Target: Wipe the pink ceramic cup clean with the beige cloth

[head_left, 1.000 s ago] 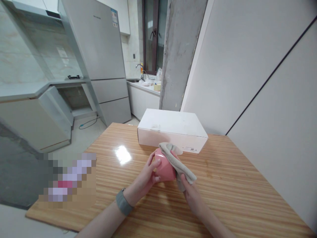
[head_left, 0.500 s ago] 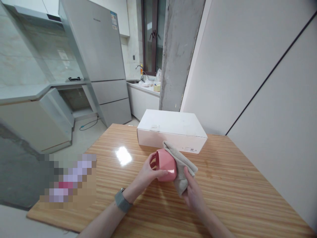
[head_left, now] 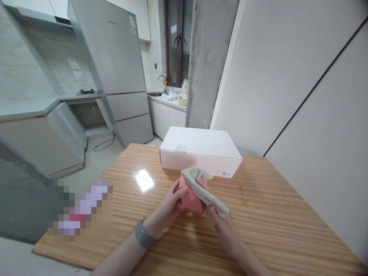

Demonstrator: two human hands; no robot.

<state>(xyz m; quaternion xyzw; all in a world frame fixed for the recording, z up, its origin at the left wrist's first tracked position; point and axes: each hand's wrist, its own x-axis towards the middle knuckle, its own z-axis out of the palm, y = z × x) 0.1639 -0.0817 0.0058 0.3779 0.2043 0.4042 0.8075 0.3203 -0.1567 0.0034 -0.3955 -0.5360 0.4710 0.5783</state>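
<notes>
My left hand [head_left: 169, 205] grips a pink cup [head_left: 191, 198] from its left side, held just above the wooden table [head_left: 258, 214]. A beige cloth [head_left: 205, 191] is draped over the top and right side of the cup. My right hand [head_left: 222, 226] holds that cloth against the cup, with fingers partly under the fabric. A grey watch is on my left wrist. The cup's opening is hidden from view.
A closed white box [head_left: 201, 149] lies on the table right behind the cup. A blurred patch [head_left: 82, 209] covers the table's left corner. A white wall runs along the right. Beyond the table stand a fridge [head_left: 115, 69] and a kitchen counter with a sink [head_left: 166, 97].
The cup has turned in my left hand, so its opening no longer shows at the left. The cloth has moved up from the cup's right side over its top.
</notes>
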